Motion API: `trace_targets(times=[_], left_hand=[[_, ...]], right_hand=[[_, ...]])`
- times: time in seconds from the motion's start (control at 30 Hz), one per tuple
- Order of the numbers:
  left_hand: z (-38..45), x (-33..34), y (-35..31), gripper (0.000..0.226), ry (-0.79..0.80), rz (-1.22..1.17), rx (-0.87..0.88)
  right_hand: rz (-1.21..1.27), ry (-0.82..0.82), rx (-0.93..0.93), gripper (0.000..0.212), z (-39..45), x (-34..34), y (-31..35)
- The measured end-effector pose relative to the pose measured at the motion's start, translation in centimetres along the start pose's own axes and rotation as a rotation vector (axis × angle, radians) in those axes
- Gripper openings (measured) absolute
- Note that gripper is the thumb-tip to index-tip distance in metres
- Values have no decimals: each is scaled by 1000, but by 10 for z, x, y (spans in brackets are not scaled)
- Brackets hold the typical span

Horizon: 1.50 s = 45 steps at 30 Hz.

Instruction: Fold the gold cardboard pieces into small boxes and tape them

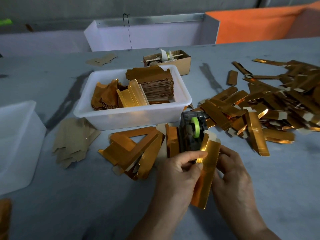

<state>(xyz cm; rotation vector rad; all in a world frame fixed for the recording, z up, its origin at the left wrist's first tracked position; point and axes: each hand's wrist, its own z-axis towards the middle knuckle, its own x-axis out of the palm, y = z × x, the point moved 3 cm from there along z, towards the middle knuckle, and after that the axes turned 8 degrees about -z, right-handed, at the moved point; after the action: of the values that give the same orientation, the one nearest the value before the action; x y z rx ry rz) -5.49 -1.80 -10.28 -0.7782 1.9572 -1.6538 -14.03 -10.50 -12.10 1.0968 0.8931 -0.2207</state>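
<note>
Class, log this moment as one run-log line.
step: folding | left hand: holds gold piece | right hand: holds gold piece | tape dispenser: untouched

Two bare forearms, left hand and right hand ungloved, no sleeves or rings visible.

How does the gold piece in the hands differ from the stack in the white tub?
The held gold piece is single, shiny side up, folded lengthwise; the stack is many flat blanks, dull brown side up. The held piece is gripped by both hands; the stack rests in the white tub. Both are cardboard.
</note>
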Motion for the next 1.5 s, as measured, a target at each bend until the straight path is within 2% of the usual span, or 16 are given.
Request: trace_targets(times=[0.07,0.13,0.17,0.27,0.33,0.4,0.5,0.63,0.77,0.93,1.13,1.27,1.5], left_hand=[[1,0,0,31,3,14,9],[1,0,-2,30,14,12,11],[1,0,-3,31,20,-3,10],[0,-4,-4,35,44,-58,-3],[-2,-6,-4,33,43,-76,-4],[-4,-7,-5,31,45,-88,7],[-6,-5,-8,25,60,-103,21],[-9,-4,-11,21,88,-168,35],[-11,-6,-13,25,54,-167,51],[-12,-7,-13,31,-8,-127,30],[-17,-4,-16,25,21,-115,47],[-18,-5,-16,30,7,-179,-9],[-19,-6,-12,16,-53,-156,43]], right_hand=[[-40,14,-44,15,3,-3,1],[-16,67,-29,6,5,-9,0],[28,89,7,11,6,-14,-3],[268,86,177,13,8,-37,-17],[439,128,221,9,6,-55,-15],[487,240,163,16,3,-67,-4],[419,438,37,22,1,-70,19],[346,532,-58,23,4,-65,37],[253,491,-72,28,5,-58,38],[144,410,-63,61,6,-54,39],[68,382,-19,54,7,-50,36],[30,387,-10,52,6,-50,40],[-21,360,-41,46,4,-46,40]])
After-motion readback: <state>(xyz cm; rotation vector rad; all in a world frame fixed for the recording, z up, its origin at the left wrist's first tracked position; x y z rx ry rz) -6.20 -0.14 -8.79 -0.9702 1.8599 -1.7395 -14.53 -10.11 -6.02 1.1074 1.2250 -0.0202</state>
